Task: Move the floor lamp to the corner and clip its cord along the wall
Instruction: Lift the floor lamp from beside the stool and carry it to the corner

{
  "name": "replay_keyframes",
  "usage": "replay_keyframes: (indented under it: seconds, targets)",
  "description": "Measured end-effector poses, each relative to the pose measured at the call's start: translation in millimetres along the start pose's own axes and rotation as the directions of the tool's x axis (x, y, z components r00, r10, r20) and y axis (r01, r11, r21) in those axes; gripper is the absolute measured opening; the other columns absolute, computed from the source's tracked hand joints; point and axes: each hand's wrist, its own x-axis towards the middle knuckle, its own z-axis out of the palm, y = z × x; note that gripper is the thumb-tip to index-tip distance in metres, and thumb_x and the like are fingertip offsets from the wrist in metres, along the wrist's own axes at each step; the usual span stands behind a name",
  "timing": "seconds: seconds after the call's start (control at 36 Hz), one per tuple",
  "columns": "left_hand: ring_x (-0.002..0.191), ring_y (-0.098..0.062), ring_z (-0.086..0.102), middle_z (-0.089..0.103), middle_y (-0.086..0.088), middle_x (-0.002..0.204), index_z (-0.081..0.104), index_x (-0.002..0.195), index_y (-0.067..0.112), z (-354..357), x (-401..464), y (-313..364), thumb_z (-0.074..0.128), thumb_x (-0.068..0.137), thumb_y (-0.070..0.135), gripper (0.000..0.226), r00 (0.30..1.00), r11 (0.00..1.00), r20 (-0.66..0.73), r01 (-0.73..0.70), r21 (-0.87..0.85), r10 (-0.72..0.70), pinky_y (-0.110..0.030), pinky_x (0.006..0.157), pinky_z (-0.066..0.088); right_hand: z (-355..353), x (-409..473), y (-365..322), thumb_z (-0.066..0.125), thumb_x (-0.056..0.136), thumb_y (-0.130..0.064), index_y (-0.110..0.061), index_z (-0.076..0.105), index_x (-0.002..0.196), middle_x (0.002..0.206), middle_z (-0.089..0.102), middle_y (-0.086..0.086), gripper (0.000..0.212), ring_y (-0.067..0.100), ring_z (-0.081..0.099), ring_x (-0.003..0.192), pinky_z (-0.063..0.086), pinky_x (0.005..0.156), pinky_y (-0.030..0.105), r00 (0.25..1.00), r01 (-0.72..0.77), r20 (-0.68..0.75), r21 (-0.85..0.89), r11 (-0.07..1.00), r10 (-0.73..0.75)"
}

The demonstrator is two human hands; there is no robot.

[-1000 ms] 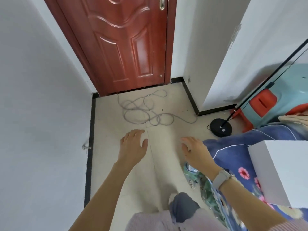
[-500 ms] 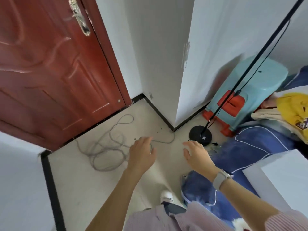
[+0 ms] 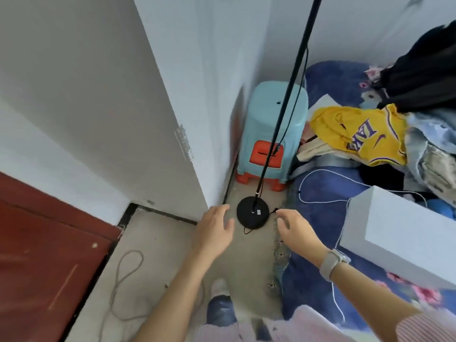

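The floor lamp has a round black base on the tiled floor and a thin black pole rising out of the top of the view. Its thin black cord hangs down beside the pole and loops out at the base. My left hand hovers just left of the base with fingers spread, holding nothing. To the right of the base is my right hand, fingers loosely bent and empty, a watch on the wrist. Neither hand touches the lamp.
A light blue stool stacked over an orange one stands behind the base against the white wall corner. A bed with a blue blanket, clothes and a white box lies on the right. A grey cable lies by the red door.
The view has swung right, from the door and grey cable to the lamp base. Both hands have come forward and now flank the base.
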Motion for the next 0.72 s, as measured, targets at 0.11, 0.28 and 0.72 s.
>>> replay_keyframes:
  seconds: [0.11, 0.28, 0.72]
  targets:
    - [0.124, -0.022, 0.044, 0.047, -0.005, 0.137, 0.043, 0.131, 0.014, -7.7, 51.3, 3.0, 0.045, 0.093, 0.027, 0.040, 0.991, 0.994, 0.078, -0.111, -0.006, 0.111, -0.034, 0.101, 0.036, -2.9, 26.9, -9.6, 0.043, 0.093, -0.019, -0.012, 0.048, 0.126, 0.130, 0.053, 0.010, 0.035, 0.025, 0.051, 0.117, 0.039, 0.099, 0.033, 0.991, -0.091, -0.086, 0.100, 0.991, 0.100]
    - [0.123, -0.016, 0.046, 0.047, -0.001, 0.137, 0.044, 0.131, 0.020, 1.1, 123.5, 22.8, 0.045, 0.093, 0.028, 0.038, 0.972, 0.978, 0.126, -0.188, -0.095, 0.199, -0.024, 0.097, 0.033, -18.1, 84.3, -5.6, 0.044, 0.094, -0.017, -0.012, 0.044, 0.129, 0.128, 0.054, 0.009, 0.035, 0.023, 0.052, 0.112, 0.039, 0.097, 0.031, 0.954, -0.124, -0.225, 0.302, 0.945, 0.197]
    - [0.096, -0.002, 0.053, 0.057, 0.012, 0.117, 0.050, 0.124, 0.022, 86.5, 271.1, 37.4, 0.050, 0.092, 0.022, 0.032, 0.984, 0.945, 0.035, -0.160, -0.286, 0.177, -0.007, 0.078, 0.037, -32.7, 297.0, 45.4, 0.043, 0.091, -0.003, -0.009, 0.014, 0.144, 0.146, 0.031, 0.010, 0.060, 0.017, 0.032, 0.130, 0.027, 0.088, 0.001, 0.941, 0.226, -0.333, 0.497, 0.838, -0.057]
